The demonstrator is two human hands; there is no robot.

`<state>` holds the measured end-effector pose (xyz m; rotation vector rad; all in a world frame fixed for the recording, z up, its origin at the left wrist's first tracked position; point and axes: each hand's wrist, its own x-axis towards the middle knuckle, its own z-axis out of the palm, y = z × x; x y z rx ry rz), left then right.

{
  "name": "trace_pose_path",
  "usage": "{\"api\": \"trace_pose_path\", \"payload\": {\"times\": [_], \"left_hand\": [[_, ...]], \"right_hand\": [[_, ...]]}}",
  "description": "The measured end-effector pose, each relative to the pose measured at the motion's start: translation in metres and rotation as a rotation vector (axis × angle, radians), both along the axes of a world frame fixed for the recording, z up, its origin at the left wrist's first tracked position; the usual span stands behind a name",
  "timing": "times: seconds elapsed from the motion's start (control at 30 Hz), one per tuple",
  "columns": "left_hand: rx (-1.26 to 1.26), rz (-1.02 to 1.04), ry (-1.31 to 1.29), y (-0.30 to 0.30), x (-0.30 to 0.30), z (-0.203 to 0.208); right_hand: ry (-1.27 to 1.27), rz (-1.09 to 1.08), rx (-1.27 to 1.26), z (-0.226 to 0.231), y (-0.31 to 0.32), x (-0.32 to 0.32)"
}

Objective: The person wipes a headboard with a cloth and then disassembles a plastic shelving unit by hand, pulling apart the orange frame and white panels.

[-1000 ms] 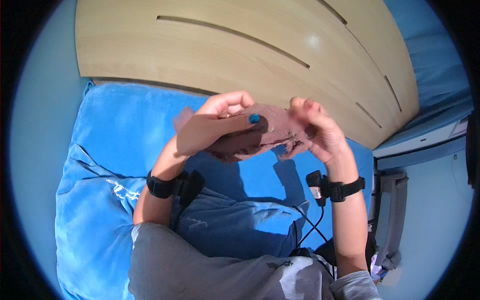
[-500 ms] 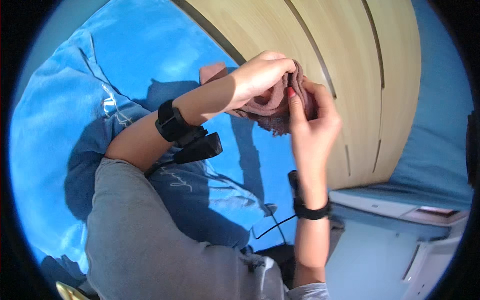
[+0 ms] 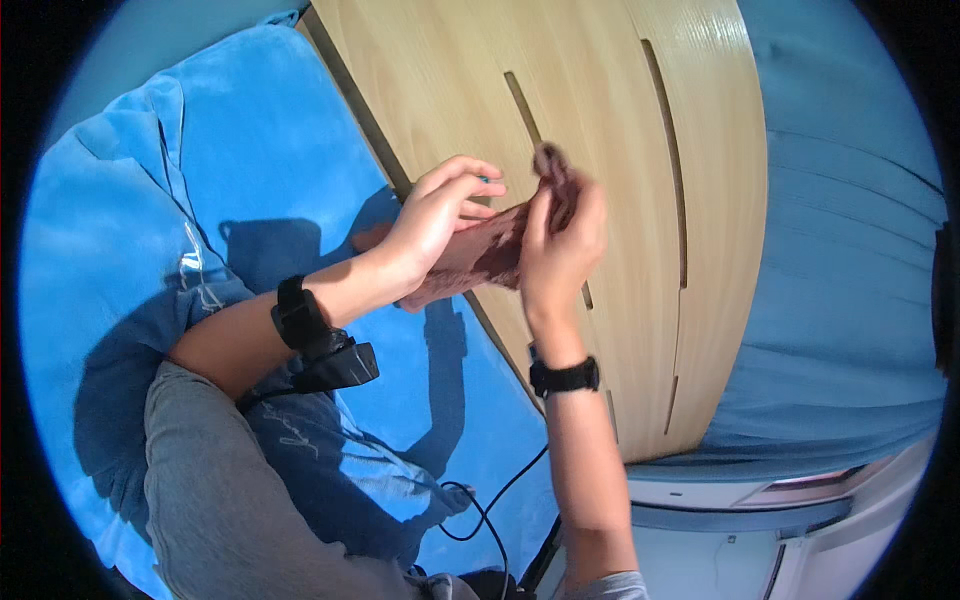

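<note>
The brown cloth [image 3: 465, 259] is held up just toward 12 o'clock of the view's centre, its long axis slanting from 8 o'clock to 2 o'clock, a rumpled tip pointing up near 1 o'clock. The right hand [image 3: 566, 240] closes its fingers around that upper end; the left hand [image 3: 428, 222] lies across the other end, fingers loosely curled and slightly parted, and I cannot tell whether they pinch it. The left hand and wrist hide part of the cloth. Behind it, from 12 to 4 o'clock, spreads a smooth pale wood panel [image 3: 630, 220] with long dark slots. Toward 10 o'clock lies a soft, plush blue blanket [image 3: 265, 130]; a thin black cable [image 3: 487, 517] loops at 6 o'clock. The cloth looks soft and fuzzy-edged.
</note>
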<state>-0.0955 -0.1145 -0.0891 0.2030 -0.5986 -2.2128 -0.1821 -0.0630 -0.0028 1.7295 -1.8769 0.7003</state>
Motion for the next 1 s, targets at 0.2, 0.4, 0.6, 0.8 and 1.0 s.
{"api": "trace_pose_path", "payload": {"times": [0.2, 0.4, 0.6, 0.8, 1.0], "left_hand": [[0.210, 0.039, -0.097, -0.012, -0.005, -0.013], [0.228, 0.122, -0.125, -0.019, -0.010, -0.026], [0.215, 0.050, -0.129, -0.010, -0.016, -0.034], [0.149, 0.080, -0.220, -0.005, -0.023, -0.039], [0.115, 0.054, -0.239, -0.006, -0.026, -0.046]], "right_hand": [[0.385, 0.000, 0.016, 0.007, -0.084, -0.020], [0.514, -0.145, 0.237, -0.021, -0.106, -0.029], [0.527, -0.195, 0.331, -0.028, -0.087, -0.031], [0.410, -0.205, 0.475, -0.014, -0.093, -0.018], [0.596, -0.414, 0.663, -0.016, -0.111, -0.002]]}}
